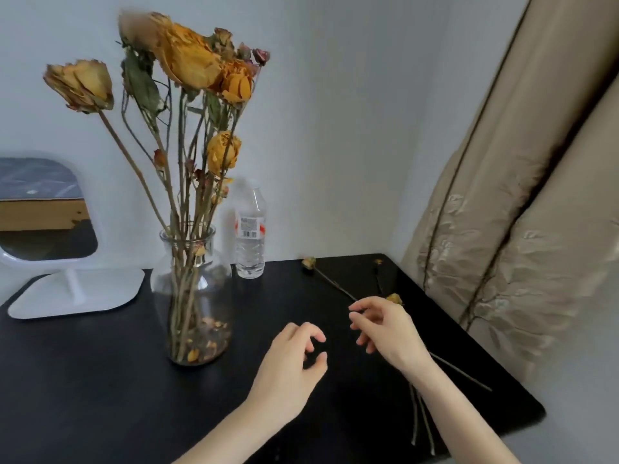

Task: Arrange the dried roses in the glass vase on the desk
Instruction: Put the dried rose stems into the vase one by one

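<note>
The glass vase (192, 296) stood at nine o'clock. At three o'clock the right hand (388, 329) hovered over a loose dried rose (335, 286) on the tabletop (100, 380); I couldn't tell its grip. The left hand (288, 360) hung empty, fingers loose. Next, probably: pinch the stem gently.

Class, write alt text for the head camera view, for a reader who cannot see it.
A person's right hand hovers over loose dried roses lying on a black desk, the left hand empty beside it. Left of them stands a glass vase of dried yellow roses, with a water bottle behind.
</note>
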{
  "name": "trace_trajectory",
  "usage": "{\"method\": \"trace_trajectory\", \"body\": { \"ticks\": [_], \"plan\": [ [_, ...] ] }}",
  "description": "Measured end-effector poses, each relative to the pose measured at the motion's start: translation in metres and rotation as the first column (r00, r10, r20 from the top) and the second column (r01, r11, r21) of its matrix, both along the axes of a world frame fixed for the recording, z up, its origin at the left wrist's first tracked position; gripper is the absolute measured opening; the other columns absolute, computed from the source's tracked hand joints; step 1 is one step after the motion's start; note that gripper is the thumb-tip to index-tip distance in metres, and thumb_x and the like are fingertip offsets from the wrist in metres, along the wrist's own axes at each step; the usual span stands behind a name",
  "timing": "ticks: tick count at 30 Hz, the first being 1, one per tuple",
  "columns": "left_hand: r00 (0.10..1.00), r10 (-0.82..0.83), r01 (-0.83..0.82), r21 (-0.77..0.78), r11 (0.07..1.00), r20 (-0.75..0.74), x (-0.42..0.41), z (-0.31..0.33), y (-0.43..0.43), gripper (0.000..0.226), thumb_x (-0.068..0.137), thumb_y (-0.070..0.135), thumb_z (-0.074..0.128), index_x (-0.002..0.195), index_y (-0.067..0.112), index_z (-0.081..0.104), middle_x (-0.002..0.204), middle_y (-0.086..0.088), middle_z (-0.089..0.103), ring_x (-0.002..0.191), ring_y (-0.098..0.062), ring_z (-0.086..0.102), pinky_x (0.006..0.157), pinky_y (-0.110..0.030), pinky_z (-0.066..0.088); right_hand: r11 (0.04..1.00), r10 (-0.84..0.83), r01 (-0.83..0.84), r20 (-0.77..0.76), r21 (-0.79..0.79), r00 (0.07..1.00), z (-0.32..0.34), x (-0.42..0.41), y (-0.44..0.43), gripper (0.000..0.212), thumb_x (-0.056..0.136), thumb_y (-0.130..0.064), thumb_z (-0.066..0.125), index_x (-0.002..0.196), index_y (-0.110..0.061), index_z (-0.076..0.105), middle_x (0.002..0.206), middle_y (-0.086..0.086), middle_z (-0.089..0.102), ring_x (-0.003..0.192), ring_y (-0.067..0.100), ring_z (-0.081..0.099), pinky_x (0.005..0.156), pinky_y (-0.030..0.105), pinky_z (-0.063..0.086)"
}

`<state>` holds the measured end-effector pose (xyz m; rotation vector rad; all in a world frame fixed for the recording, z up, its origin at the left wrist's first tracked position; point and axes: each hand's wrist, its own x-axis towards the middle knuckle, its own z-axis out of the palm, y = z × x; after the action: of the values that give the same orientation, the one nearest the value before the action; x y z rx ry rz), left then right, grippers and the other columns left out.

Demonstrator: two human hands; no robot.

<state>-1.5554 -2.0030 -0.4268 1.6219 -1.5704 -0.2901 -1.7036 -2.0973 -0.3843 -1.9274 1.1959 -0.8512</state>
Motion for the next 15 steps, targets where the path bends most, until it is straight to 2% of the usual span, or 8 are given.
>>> {"method": "trace_trajectory", "body": {
  "ticks": [4, 7, 12, 15],
  "plan": [
    [0.996, -0.08, 0.084, 0.204, 0.975, -0.027, -0.043, -0.003, -0.039, 0.007, 0.087, 0.033, 0.056, 0.094, 0.032, 0.057, 0.077, 0.012, 0.048, 0.069, -0.003, 0.049, 0.066, -0.02, 0.046, 0.973, -0.229, 0.229, -0.063, 0.0, 0.971, -0.017, -0.05, -0.031, 0.008, 0.087, -0.016, 0.062, 0.094, -0.017, 0.066, 0.072, 0.0, 0.066, 0.052, 0.007, 0.059, 0.045, 0.018, 0.045],
    [0.996, -0.06, 0.076, 0.304, 0.95, -0.06, -0.072, -0.007, -0.063, 0.009, 0.087, 0.036, 0.056, 0.089, 0.029, 0.06, 0.071, 0.01, 0.055, 0.069, -0.007, 0.056, 0.068, -0.028, 0.05, 0.948, -0.319, 0.311, -0.196, -0.074, 0.927, -0.029, -0.076, -0.051, 0.013, 0.085, -0.021, 0.065, 0.098, -0.018, 0.066, 0.07, -0.007, 0.061, 0.063, 0.004, 0.056, 0.052, 0.017, 0.039],
    [1.0, 0.015, -0.01, 0.388, 0.921, -0.011, -0.097, -0.009, -0.086, 0.02, 0.087, 0.041, 0.054, 0.094, 0.024, 0.061, 0.087, 0.006, 0.065, 0.082, -0.015, 0.062, 0.072, -0.032, 0.051, 0.954, -0.299, 0.285, -0.355, -0.091, 0.886, -0.038, -0.088, -0.069, 0.018, 0.084, -0.028, 0.067, 0.1, -0.021, 0.067, 0.065, -0.013, 0.055, 0.062, 0.004, 0.053, 0.052, 0.017, 0.036],
    [1.0, 0.022, -0.012, 0.409, 0.912, -0.021, -0.103, -0.006, -0.093, 0.025, 0.086, 0.047, 0.055, 0.09, 0.023, 0.062, 0.085, 0.005, 0.065, 0.08, -0.016, 0.062, 0.07, -0.032, 0.051, 0.97, -0.239, 0.237, -0.41, -0.056, 0.88, -0.038, -0.084, -0.076, 0.016, 0.082, -0.031, 0.067, 0.094, -0.02, 0.069, 0.066, -0.011, 0.056, 0.068, 0.01, 0.057, 0.062, 0.023, 0.044]
  ]
}}
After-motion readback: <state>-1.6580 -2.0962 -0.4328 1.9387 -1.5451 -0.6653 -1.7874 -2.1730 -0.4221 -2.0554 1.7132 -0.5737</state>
